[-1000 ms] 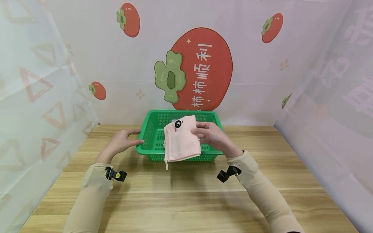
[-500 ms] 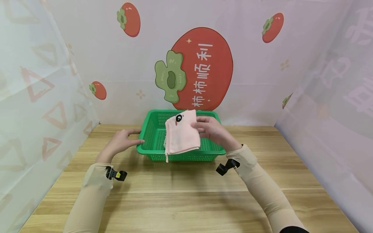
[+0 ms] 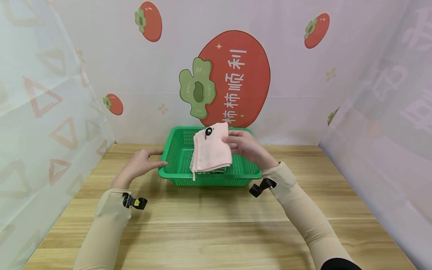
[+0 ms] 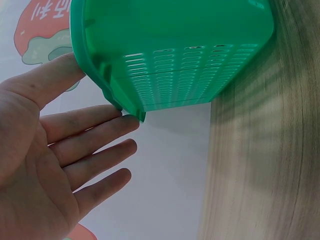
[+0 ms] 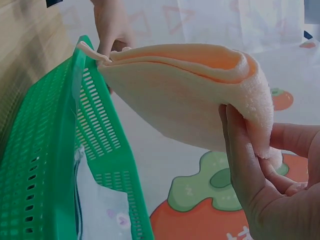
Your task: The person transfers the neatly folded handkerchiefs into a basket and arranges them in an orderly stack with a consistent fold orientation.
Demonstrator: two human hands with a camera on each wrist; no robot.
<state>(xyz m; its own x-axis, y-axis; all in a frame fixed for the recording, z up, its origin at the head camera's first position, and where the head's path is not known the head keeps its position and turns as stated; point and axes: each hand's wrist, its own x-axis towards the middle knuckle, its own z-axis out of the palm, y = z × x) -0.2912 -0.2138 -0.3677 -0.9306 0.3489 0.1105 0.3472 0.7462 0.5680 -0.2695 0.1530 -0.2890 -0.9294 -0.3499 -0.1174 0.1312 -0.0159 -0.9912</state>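
Observation:
A folded pink towel [image 3: 213,149] with an embroidered eye and a small hanging loop is pinched at its right edge by my right hand [image 3: 246,147], thumb on one face and fingers on the other. It hangs over the green plastic basket [image 3: 168,168]. In the right wrist view, another folded cloth [image 5: 105,212], pale with a purple print, lies inside the basket, mostly hidden from the head view by the towel. My left hand [image 3: 141,165] touches the basket's left rim with straight, spread fingers; the left wrist view shows its open palm and fingertips [image 4: 131,122] at the rim.
The wooden table [image 3: 202,228] carries the basket close to the back wall. A white backdrop [image 3: 135,67] printed with persimmons rises behind it, and pale sheets enclose both sides. A small black camera [image 3: 258,189] sits on each wrist.
The right hand has raised the pink towel and moved it slightly back over the basket, so cloth beneath shows along its lower edge. The left hand has stayed at the rim.

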